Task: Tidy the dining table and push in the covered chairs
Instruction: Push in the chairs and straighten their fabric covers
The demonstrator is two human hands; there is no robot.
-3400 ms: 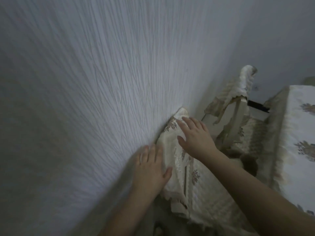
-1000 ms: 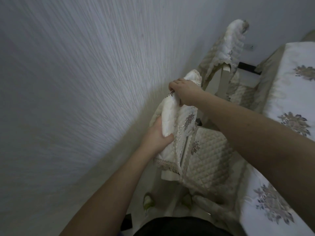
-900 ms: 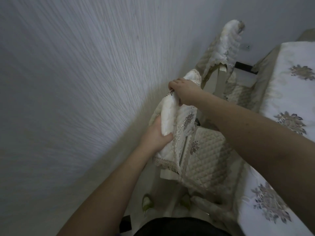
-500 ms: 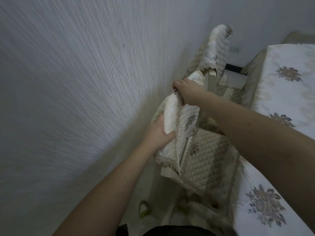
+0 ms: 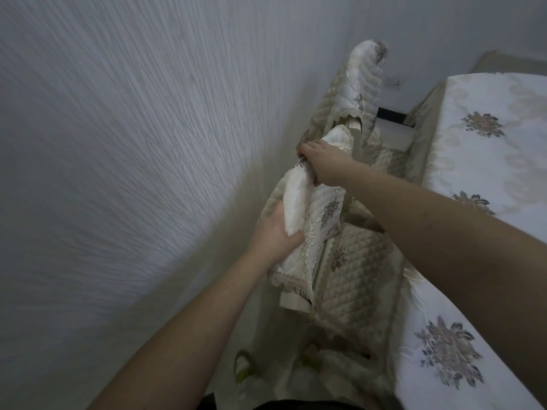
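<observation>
The near chair's backrest (image 5: 310, 220) wears a cream quilted cover with lace trim and floral embroidery. My left hand (image 5: 275, 232) grips the lower part of that backrest from the wall side. My right hand (image 5: 324, 162) grips its top edge, fingers curled over the fabric. The chair's quilted seat cushion (image 5: 358, 279) lies between the backrest and the dining table (image 5: 479, 161), which carries a white floral tablecloth. A second covered chair (image 5: 362, 87) stands farther along the wall.
A textured white wall (image 5: 133, 173) runs close along the left, leaving a narrow gap beside the chairs. Green slippers (image 5: 244, 368) show on the floor near my feet. A wall socket (image 5: 395, 83) sits behind the far chair.
Over 3.4 s my hands went from resting flat on the backrest cover to gripping it. In the last second the grips held while the view shifted slightly toward the table.
</observation>
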